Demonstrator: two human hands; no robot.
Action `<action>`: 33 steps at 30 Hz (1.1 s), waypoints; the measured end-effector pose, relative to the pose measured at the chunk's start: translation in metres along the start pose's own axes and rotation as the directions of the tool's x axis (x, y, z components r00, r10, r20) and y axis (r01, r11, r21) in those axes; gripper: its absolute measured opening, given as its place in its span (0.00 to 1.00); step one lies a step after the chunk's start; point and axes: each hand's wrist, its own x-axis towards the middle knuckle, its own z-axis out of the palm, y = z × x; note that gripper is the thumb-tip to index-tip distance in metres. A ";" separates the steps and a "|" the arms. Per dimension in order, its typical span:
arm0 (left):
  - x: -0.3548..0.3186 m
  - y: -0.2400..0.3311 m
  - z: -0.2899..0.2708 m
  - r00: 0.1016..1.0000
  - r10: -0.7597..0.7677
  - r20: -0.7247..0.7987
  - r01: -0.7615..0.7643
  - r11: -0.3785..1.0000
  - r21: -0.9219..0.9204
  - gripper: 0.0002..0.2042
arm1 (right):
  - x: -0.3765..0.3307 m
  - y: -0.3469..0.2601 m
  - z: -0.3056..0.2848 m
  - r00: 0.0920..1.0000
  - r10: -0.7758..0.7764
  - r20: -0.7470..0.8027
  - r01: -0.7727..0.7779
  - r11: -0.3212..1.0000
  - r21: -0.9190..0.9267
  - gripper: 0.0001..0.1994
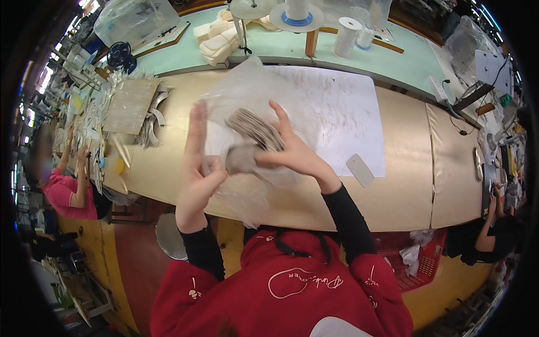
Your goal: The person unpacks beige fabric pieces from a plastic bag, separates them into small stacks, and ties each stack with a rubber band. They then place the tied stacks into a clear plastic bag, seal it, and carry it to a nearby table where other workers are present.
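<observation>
A clear plastic bag (251,77) lies crumpled on the table in front of me. A fanned stack of thin grey-beige flat pieces (250,126) sits over the bag, with a smooth grey end (241,159) turned toward me. My right hand (300,154) is closed about the stack's right side, its thumb across the near end and its index finger raised. On the other side, my left hand (197,174) is blurred by motion. One of its fingers points up, and its thumb reaches toward the grey end; whether it pinches the bag is unclear.
Under the bag is a smudged white sheet (353,112), with a small grey rounded plate (360,170) at its near edge. Flat boards and curved strips (132,106) lie to the left. Thread spools (347,38) stand beyond. A red crate (398,255) sits below right; people work at both sides.
</observation>
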 end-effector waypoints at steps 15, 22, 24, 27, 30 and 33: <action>-0.031 -0.025 -0.042 0.955 -0.197 -0.221 0.164 0.973 -0.160 0.47 | 0.028 -0.108 -0.066 0.771 -0.625 0.125 0.386 0.301 -0.872 0.37; -0.005 -0.075 -0.052 0.908 -0.269 -0.322 0.212 0.956 -0.202 0.44 | -0.017 -0.115 -0.061 0.927 -0.288 0.241 0.375 0.669 -0.642 0.27; -0.008 -0.088 -0.063 0.847 -0.331 -0.416 0.282 0.943 -0.174 0.42 | -0.033 -0.095 -0.072 0.887 -0.458 0.065 0.404 0.700 -0.589 0.23; -0.016 -0.090 -0.064 0.702 -0.267 -0.660 0.410 0.909 0.068 0.37 | -0.061 -0.050 -0.094 0.892 -0.257 -0.372 0.141 0.940 -0.311 0.18; -0.032 -0.072 -0.035 0.809 0.383 -0.447 0.129 0.626 0.769 0.28 | -0.100 0.005 -0.103 0.835 0.024 -0.550 -0.206 0.940 -0.272 0.18; -0.051 -0.050 0.016 0.923 0.369 -0.107 -0.213 0.722 0.658 0.19 | -0.150 0.060 -0.096 0.805 0.214 -0.554 -0.420 0.865 -0.276 0.23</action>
